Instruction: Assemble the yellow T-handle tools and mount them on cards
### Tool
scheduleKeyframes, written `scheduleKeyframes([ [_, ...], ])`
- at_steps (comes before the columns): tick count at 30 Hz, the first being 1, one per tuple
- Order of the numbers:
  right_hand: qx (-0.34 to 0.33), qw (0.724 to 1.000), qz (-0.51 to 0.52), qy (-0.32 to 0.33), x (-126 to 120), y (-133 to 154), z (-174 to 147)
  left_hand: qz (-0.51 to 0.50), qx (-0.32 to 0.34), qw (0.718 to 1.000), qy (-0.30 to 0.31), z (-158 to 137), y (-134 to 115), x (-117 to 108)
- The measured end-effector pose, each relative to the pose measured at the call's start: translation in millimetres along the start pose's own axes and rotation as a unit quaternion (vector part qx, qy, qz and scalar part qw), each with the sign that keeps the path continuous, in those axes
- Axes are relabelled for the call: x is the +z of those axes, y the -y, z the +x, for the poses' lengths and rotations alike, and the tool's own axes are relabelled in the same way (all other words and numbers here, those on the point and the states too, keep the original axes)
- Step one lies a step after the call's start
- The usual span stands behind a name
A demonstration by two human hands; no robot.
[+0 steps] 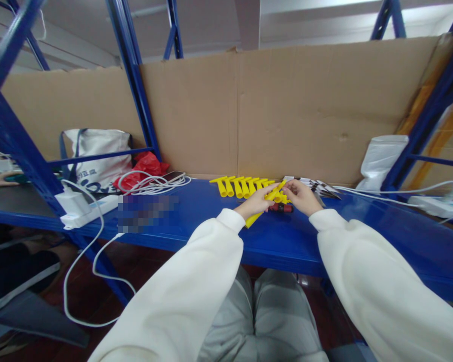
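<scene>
The left hand point(258, 202), wrapped around the yellow tool point(253, 220) over the desk point(207, 223), should hold it firmly, so the right hand point(302, 195), bent near the tool's upper end, pinching or not I cannot tell, moves gently.

Arms point(196, 274) reach forward — left grip point(257, 201) curled, right grip point(302, 196) close beside.

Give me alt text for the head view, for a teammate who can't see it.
The left hand holds a yellow part over a blue work surface, with the right hand at or near the part's far end. Just beyond, similar yellow pieces lie in a row before a cardboard panel; a dark red object shows between the hands.
</scene>
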State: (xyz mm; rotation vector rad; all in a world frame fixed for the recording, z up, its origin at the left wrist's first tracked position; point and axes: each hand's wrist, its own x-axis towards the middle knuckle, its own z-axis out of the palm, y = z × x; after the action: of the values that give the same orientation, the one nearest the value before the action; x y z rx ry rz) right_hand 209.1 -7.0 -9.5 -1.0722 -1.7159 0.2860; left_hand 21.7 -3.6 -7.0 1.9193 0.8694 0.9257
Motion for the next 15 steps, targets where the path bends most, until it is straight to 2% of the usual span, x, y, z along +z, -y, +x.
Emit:
scheduleKeyframes([
  [8,0.009,0.999,-0.031,-0.013,-4.8,-11.5,3.4,-0.049,-0.021,0.998,-0.045,4.8,2.9,-3.2],
  [11,0.052,0.99,-0.119,-0.053,-24.9,-27.1,8.6,-0.038,-0.031,0.997,-0.06,3.4,1.8,-4.9],
  [15,0.147,0.947,-0.28,-0.054,-61.3,-44.6,9.2,-0.032,-0.02,0.995,-0.089,0.9,0.8,-5.7],
])
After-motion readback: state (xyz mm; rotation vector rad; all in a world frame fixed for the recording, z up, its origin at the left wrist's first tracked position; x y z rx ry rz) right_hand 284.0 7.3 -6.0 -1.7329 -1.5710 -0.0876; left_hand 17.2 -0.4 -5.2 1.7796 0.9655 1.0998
